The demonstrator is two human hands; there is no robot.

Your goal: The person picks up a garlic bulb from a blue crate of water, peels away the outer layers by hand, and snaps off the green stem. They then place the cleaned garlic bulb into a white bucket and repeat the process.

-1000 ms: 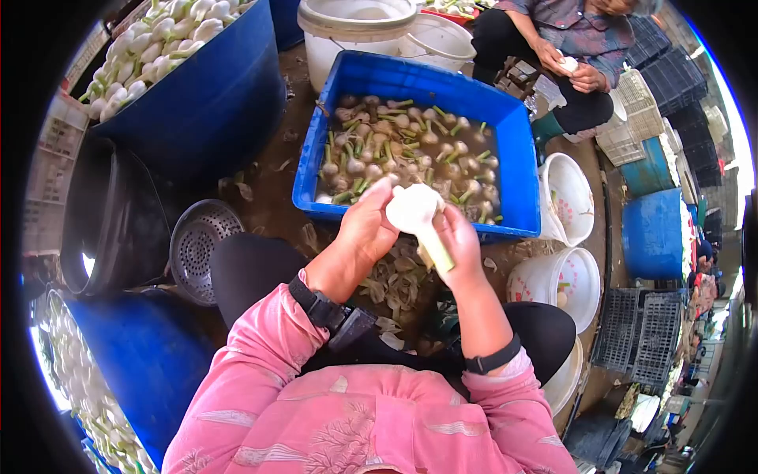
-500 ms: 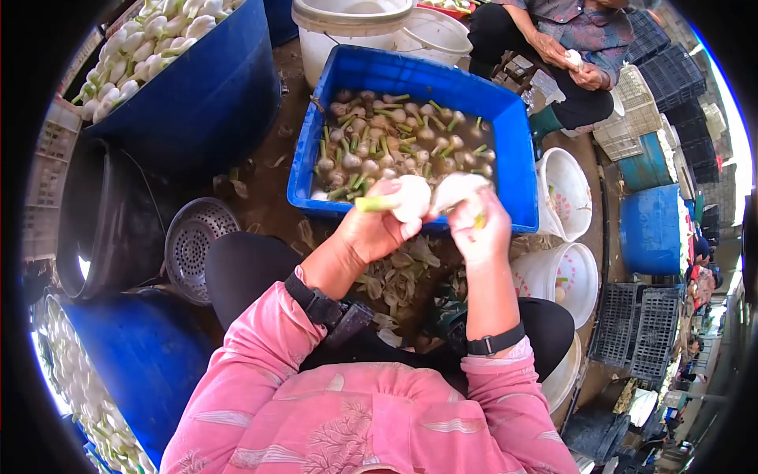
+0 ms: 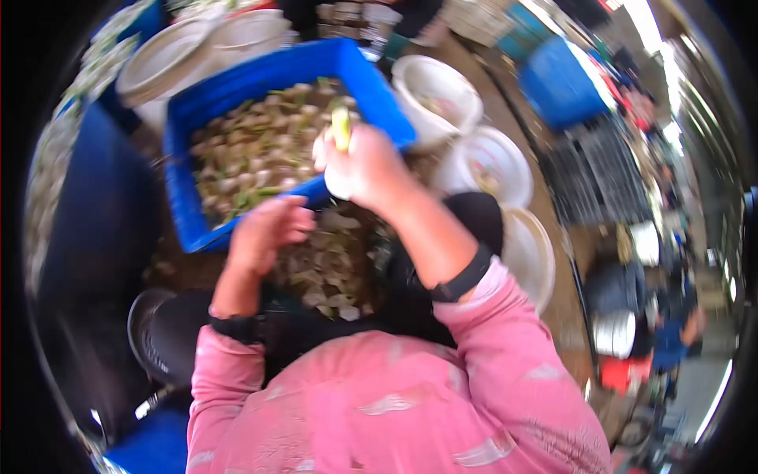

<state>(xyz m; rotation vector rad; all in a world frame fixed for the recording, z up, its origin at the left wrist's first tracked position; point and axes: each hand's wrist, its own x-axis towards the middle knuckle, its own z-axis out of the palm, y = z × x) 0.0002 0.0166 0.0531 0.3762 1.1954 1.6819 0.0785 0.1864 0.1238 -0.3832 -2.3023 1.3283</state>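
My right hand (image 3: 367, 162) is closed around a garlic bulb (image 3: 339, 186), held over the near right side of a blue tub. Its cut green stem (image 3: 341, 129) sticks up past my fingers, and a white part of the bulb shows below them. My left hand (image 3: 270, 233) is beside the tub's near edge, its fingers loosely bent and apart, with nothing seen in it. Many garlic bulbs with green stems (image 3: 272, 142) lie in the water of the blue tub (image 3: 207, 235). Motion blurs both hands somewhat.
Garlic peels (image 3: 332, 265) litter the floor between my knees. White buckets (image 3: 438, 103) line the right side of the tub, another white bucket (image 3: 170, 63) stands behind it. A large dark blue vat (image 3: 95, 205) is at the left. Black crates (image 3: 596, 170) stand farther right.
My hands have come apart: the right keeps a garlic bulb, while the left has dropped lower and shows no bulb. The view has swung to the right, so the tub appears farther left.
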